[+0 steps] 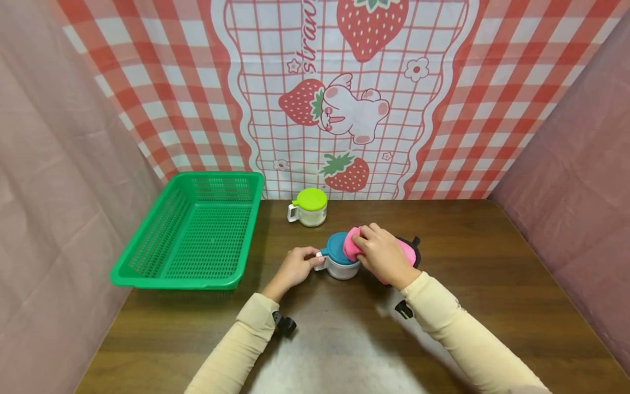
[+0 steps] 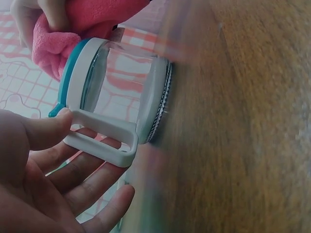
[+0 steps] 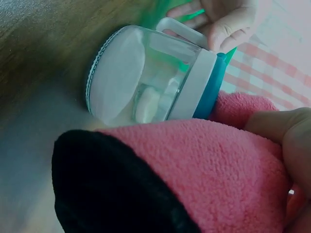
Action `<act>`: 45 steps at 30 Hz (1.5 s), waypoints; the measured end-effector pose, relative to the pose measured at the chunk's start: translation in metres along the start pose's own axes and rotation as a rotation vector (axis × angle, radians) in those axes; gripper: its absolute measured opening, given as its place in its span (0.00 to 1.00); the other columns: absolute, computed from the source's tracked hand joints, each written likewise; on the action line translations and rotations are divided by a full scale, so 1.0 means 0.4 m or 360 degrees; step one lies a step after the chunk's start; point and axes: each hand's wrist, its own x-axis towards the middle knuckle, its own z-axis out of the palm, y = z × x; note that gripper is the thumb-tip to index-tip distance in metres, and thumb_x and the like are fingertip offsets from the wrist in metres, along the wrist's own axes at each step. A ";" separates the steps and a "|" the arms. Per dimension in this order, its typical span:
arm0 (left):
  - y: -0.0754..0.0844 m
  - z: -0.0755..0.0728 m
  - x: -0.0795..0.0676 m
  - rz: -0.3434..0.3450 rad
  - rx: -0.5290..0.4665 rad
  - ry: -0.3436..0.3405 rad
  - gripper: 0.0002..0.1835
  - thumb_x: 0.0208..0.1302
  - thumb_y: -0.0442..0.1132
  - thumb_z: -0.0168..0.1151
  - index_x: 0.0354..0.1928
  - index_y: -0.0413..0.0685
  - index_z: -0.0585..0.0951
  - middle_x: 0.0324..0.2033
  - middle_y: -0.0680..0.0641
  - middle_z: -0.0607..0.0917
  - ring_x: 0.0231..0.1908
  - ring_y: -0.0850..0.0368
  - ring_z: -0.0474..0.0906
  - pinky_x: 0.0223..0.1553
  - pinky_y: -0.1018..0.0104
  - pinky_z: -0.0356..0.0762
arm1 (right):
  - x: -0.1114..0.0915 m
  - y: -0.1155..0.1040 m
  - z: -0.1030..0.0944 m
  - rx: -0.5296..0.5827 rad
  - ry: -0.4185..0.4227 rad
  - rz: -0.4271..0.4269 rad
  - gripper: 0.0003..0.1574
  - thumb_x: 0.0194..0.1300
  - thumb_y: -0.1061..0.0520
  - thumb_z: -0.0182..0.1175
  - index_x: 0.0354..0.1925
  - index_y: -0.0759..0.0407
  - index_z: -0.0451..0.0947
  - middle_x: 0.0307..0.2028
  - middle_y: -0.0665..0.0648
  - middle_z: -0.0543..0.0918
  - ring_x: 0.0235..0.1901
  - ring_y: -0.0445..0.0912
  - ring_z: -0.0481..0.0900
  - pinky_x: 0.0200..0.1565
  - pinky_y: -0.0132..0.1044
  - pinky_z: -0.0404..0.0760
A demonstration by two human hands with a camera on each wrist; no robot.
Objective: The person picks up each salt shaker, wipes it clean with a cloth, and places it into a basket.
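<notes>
A clear jar (image 1: 343, 271) with a blue lid (image 1: 337, 244) and a white side handle (image 2: 99, 149) stands upright on the wooden table. With thumb and fingers my left hand (image 1: 297, 266) holds that handle from the left side. My right hand (image 1: 381, 253) grips a pink cloth (image 3: 209, 165) with black edging. Bunched cloth lies against the lid's right side, and the rest hangs down beside the jar. Through the jar wall in the right wrist view, a small white shape shows. The right palm is hidden behind the cloth.
A second jar (image 1: 312, 212) with a lime green lid stands behind, near the back curtain (image 1: 197, 98). To the left sits a green perforated basket (image 1: 254, 230). Pink curtains border both sides of the table (image 1: 472, 262).
</notes>
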 end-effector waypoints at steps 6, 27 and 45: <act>-0.001 -0.002 0.001 0.0007 -0.0013 0.0025 0.11 0.63 0.40 0.64 0.42 0.42 0.86 0.36 0.45 0.88 0.40 0.52 0.81 0.45 0.61 0.77 | 0.004 -0.005 0.000 -0.0001 0.0016 -0.0124 0.18 0.43 0.60 0.75 0.36 0.60 0.83 0.33 0.57 0.79 0.34 0.50 0.72 0.33 0.41 0.75; -0.006 -0.003 0.003 0.0120 0.0067 -0.0021 0.09 0.65 0.39 0.62 0.40 0.42 0.86 0.33 0.46 0.87 0.36 0.57 0.78 0.40 0.65 0.75 | 0.074 -0.042 0.021 -0.0089 -0.0053 -0.0253 0.16 0.46 0.57 0.75 0.35 0.58 0.84 0.33 0.55 0.80 0.35 0.50 0.74 0.34 0.41 0.77; -0.005 -0.004 0.009 0.0117 0.0081 -0.0074 0.08 0.65 0.40 0.62 0.37 0.43 0.85 0.30 0.48 0.85 0.32 0.58 0.74 0.36 0.67 0.72 | 0.132 -0.018 0.046 -0.0090 -0.0151 -0.0152 0.08 0.51 0.59 0.71 0.33 0.58 0.85 0.32 0.57 0.81 0.34 0.51 0.76 0.35 0.43 0.79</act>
